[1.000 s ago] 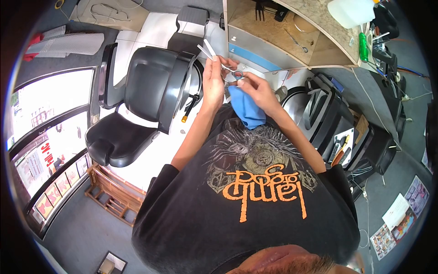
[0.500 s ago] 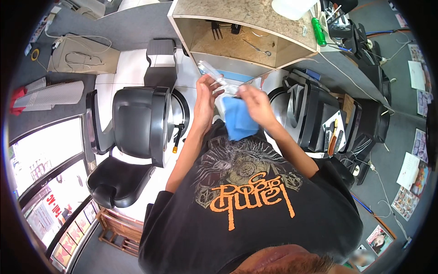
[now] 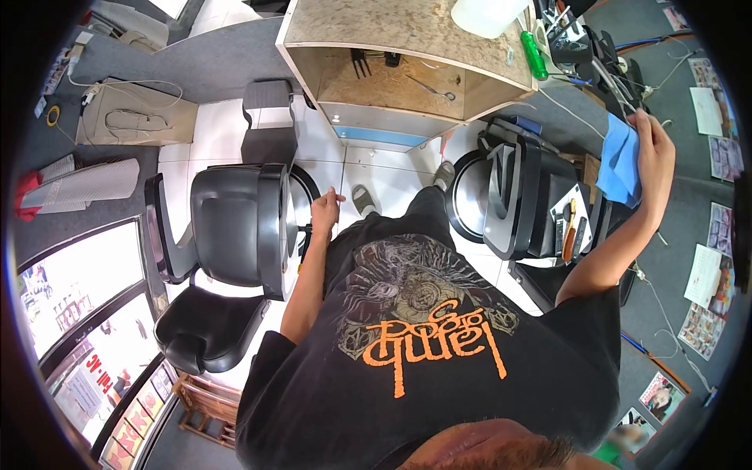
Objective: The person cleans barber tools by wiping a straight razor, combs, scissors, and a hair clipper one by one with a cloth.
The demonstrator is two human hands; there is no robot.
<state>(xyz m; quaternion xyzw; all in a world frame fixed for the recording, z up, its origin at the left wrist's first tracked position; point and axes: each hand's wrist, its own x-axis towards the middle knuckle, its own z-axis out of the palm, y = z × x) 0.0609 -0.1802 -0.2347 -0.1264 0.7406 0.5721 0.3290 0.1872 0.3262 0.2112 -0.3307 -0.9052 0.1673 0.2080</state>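
Out to the right, my right hand [image 3: 656,157] is closed on a blue cloth [image 3: 620,163], which hangs down beside the fingers. Just beyond the cloth is a long greyish thing [image 3: 612,82]; I cannot tell whether the hand touches it. My left hand [image 3: 325,211] hovers at the right side of a black barber chair [image 3: 227,223], its fingers loosely bent and apart. Nothing shows in the left hand.
A wooden cabinet [image 3: 407,19] ahead has an open shelf with scissors [image 3: 435,90] and a black comb [image 3: 360,63]. On top are a white container [image 3: 487,17] and a green-handled tool [image 3: 534,56]. A second black chair [image 3: 509,204] stands at right, bearing grooming tools.
My hands have parted from in front of my chest. The right hand has swung far right with the blue cloth; the left has dropped toward the chair. The clear object between them is no longer visible there.
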